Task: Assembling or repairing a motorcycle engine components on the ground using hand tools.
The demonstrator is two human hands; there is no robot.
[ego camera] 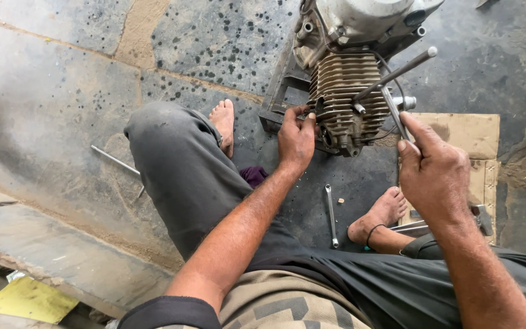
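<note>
Finned engine cylinder [347,94] standing on a dark metal stand [278,97] on the stone floor [62,103], straight ahead between the two bare feet. T-handle wrench [395,91] seated against the right flank of that cylinder; cross-bar slanting up and away to the right, toward the upper right of the fins; long shaft running down from the cylinder to the right hand [436,173]. Right-hand fingers [410,131] clenched round the lower end of that shaft, thumb pressed along it, just right of the cylinder and a little nearer the body. Left hand [296,140] against the left flank of the cylinder, fingertips pinched at its lower-left edge, touching the fins; whether a small part sits between those fingertips cannot be told. So: left hand closest to the cylinder, in contact; right hand apart from it, joined only through the wrench, whose long axis points from the palm up and slightly left into the cylinder's side.

Loose spanner [332,214] flat on the floor below the cylinder, long axis pointing roughly toward it. Thin metal rod [114,159] well to the left of the cylinder, beyond the raised knee. Cardboard sheet [470,131] to the right of the cylinder, under the right hand.
</note>
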